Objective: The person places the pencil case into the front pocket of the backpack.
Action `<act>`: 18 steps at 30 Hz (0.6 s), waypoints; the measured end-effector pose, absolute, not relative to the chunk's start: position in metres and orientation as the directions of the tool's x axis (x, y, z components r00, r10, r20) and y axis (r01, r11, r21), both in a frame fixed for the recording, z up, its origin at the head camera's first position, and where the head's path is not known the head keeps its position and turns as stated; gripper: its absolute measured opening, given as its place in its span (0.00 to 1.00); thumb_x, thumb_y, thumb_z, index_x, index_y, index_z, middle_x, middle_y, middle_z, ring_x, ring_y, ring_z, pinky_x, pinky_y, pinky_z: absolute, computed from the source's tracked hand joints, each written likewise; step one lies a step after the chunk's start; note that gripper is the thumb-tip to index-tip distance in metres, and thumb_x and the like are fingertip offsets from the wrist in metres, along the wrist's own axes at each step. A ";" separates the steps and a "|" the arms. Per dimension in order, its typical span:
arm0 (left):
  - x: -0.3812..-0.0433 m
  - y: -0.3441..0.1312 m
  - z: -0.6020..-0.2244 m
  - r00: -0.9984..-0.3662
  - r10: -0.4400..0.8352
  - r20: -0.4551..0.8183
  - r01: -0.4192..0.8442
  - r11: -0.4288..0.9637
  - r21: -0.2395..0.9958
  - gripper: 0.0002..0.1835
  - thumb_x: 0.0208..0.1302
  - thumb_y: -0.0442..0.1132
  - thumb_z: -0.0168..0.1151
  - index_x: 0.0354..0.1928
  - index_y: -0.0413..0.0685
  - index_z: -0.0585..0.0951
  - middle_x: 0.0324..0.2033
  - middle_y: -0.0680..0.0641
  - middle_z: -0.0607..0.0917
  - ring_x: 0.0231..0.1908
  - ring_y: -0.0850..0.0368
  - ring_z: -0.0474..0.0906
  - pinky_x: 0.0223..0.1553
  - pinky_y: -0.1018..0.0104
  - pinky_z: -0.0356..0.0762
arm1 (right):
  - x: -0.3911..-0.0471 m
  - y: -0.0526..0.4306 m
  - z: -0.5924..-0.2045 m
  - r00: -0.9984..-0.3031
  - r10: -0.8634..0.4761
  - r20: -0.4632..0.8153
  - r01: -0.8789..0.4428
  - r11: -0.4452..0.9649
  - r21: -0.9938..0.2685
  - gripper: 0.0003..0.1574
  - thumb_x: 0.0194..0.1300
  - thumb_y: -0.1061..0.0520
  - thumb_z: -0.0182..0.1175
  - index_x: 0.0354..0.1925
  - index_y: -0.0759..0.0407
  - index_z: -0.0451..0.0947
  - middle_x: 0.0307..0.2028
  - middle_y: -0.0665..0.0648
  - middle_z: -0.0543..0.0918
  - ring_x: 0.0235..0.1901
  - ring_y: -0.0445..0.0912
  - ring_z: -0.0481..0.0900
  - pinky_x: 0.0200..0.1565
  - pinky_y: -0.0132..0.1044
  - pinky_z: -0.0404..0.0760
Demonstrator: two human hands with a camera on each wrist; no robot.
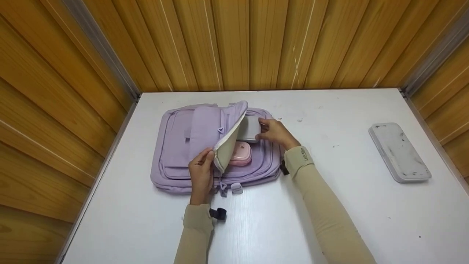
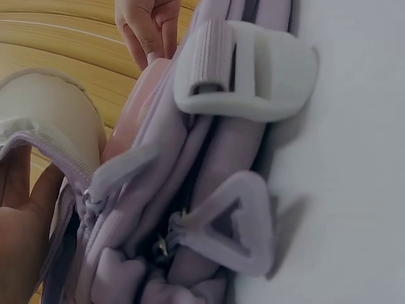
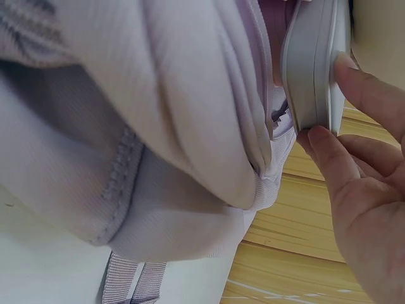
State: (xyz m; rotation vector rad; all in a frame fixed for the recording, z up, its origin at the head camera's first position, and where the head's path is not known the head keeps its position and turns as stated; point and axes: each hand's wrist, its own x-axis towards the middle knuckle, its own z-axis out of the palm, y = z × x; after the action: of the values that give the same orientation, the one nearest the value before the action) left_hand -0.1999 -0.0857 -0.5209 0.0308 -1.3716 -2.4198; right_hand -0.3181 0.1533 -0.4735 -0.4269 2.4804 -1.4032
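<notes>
A lilac backpack (image 1: 179,143) lies on the white table with its pocket flap (image 1: 228,146) raised, pale lining showing. My left hand (image 1: 200,174) pinches the flap's near edge between thumb and fingers. With thumb and fingertips, my right hand (image 1: 276,132) holds a grey rounded case (image 1: 250,129) by its right end, at the pocket opening. The flap hides the case's left end. In the right wrist view the grey case (image 3: 310,76) shows a seam along its side. Just nearer than it, a pink case (image 1: 242,153) sits partly under the flap.
A long grey scuffed case (image 1: 399,152) lies at the table's right side. A strap buckle (image 1: 237,188) and triangular zip pull (image 1: 222,186) stick out along the bag's near edge. Wood-look panels (image 1: 263,44) enclose the back and sides of the table (image 1: 348,205).
</notes>
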 end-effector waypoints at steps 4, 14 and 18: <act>-0.201 -0.084 -0.522 -0.946 -0.307 0.103 0.275 -0.593 0.757 0.03 0.63 0.30 0.62 0.37 0.43 0.82 0.31 0.51 0.85 0.34 0.65 0.80 0.40 0.75 0.81 | -0.318 0.154 -0.475 -0.921 -0.382 -0.073 -0.130 0.480 -0.867 0.48 0.55 0.68 0.66 0.68 0.74 0.54 0.66 0.71 0.65 0.66 0.58 0.67 0.67 0.43 0.66; -0.206 -0.084 -0.526 -0.949 -0.316 -0.003 0.230 -0.697 0.679 0.02 0.64 0.28 0.59 0.37 0.39 0.77 0.30 0.49 0.78 0.35 0.62 0.77 0.40 0.74 0.79 | -0.318 0.151 -0.479 -0.926 -0.366 -0.095 -0.074 0.422 -0.904 0.47 0.55 0.70 0.66 0.68 0.73 0.54 0.67 0.70 0.62 0.67 0.57 0.64 0.67 0.42 0.66; -0.207 -0.084 -0.527 -0.953 -0.304 -0.001 0.227 -0.711 0.665 0.06 0.66 0.24 0.54 0.34 0.39 0.78 0.28 0.50 0.77 0.30 0.64 0.74 0.35 0.76 0.78 | -0.320 0.147 -0.479 -0.927 -0.368 -0.076 -0.091 0.418 -0.904 0.47 0.54 0.70 0.66 0.68 0.72 0.56 0.67 0.69 0.62 0.67 0.57 0.65 0.67 0.42 0.65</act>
State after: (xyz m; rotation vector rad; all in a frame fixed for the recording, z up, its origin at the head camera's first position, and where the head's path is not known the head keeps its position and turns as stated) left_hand -0.2073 -0.0840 -0.5274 0.1589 -1.0140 -2.6622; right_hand -0.3199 0.1472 -0.4788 -0.4003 2.4125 -1.5133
